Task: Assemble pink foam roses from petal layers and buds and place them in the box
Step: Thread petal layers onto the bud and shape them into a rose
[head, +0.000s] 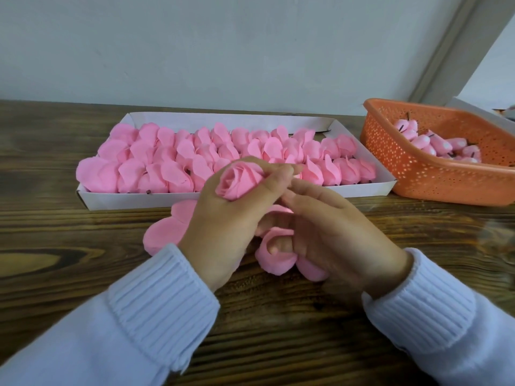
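**Q:** Fig., head view: where's the rose (240, 181)?
**A:** In the L hand (227, 221), fingers curled round it. It is held above the table (83, 274), just in front of the box (195, 201), and is not yet in the box.

**Q:** R hand (337, 238)?
**A:** Its upper fingertips reach to the rose's base, and the other fingers are half-bent over curled petals (269, 264). The base is hidden, so I cannot tell whether it pinches anything.

**Q:** Rest of the scene?
**A:** The box is nearly full w/ roses, w/ a bare strip along the far side. More petals lie flat by the L wrist. The basket (412, 174) at right holds buds (429, 143).

**Q:** Risks from here?
**A:**
1. Foam looks soft, so too tight a grip prob. creases the outer layer.
2. If the layers aren't seated at the base, they may slide apart once support there is withdrawn.
3. The box rows are packed, so pushing the rose in could crush or tip its neighbours.
4. A sleeve or wrist may drag the flat petals about.
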Tool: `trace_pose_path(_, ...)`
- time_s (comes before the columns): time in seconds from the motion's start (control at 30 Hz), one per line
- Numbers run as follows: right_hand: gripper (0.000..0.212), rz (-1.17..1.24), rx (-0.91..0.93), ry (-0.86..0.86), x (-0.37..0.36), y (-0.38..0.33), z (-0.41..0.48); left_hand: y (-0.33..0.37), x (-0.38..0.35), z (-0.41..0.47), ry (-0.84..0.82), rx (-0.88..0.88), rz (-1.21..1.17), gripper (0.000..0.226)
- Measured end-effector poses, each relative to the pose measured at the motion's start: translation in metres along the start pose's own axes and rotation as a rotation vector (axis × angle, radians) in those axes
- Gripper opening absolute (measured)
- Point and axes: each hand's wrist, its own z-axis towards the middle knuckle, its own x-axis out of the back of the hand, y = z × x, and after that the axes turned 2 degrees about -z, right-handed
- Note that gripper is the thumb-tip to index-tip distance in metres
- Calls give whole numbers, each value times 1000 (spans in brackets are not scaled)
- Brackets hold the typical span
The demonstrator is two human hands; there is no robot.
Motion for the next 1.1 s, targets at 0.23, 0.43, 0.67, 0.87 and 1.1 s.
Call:
trace_pose_path(0.23, 38, 25, 78, 69, -2, -4, -2, -3, 2, 1, 77, -277, 479, 14)
trace_pose_path(0.43, 68, -83, 154, 80, -8, 8, -4, -5, 0, -2, 0, -376, 752, 17)
trace_pose_path(0.67, 36, -156, 135, 133, -11, 10, -4, -1, -6, -4, 12, -447, 854, 20)
trace_pose_path(0.87, 30, -34, 90, 23, -12, 9, -3, 0, -6, -7, -27, -373, 667, 14)
trace_pose_path(1.1, 28, 140, -37, -12, -4, 7, 2, 5, -3, -2, 88, -177, 77, 10)
